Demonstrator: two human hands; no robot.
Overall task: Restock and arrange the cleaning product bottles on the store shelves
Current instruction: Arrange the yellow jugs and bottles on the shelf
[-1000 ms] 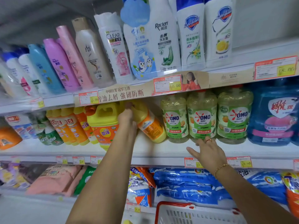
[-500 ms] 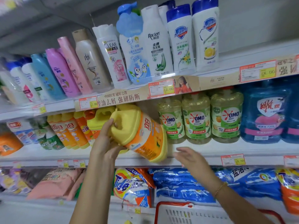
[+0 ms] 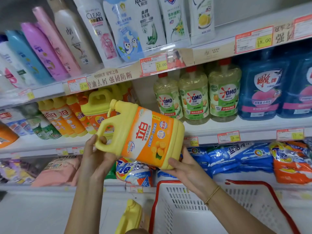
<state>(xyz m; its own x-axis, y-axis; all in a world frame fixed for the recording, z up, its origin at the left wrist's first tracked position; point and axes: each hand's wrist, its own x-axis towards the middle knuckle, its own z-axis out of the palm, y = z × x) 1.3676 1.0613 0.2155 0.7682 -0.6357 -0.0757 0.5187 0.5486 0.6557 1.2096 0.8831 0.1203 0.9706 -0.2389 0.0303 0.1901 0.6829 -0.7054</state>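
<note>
A big yellow detergent jug (image 3: pixel 143 132) with an orange label hangs tilted in front of the middle shelf (image 3: pixel 236 128), cap up-left. My left hand (image 3: pixel 96 154) grips its handle from below. My right hand (image 3: pixel 184 163) cups its bottom corner, fingers curled under it. Behind it on the shelf stands another yellow jug (image 3: pixel 98 107), beside a row of slim orange bottles (image 3: pixel 64 117). To the right stand three green OMO bottles (image 3: pixel 194 97) and large blue bottles (image 3: pixel 263 88).
Shampoo bottles (image 3: pixel 94 31) fill the top shelf. Detergent powder bags (image 3: pixel 236 157) lie on the lower shelf. A white basket with a red rim (image 3: pixel 177 208) sits below my right arm, and a further yellow jug (image 3: pixel 130 217) lies left of it.
The jug has come off the middle shelf toward me and downward. My right hand moved from the shelf edge to the jug's bottom. The camera has tilted down.
</note>
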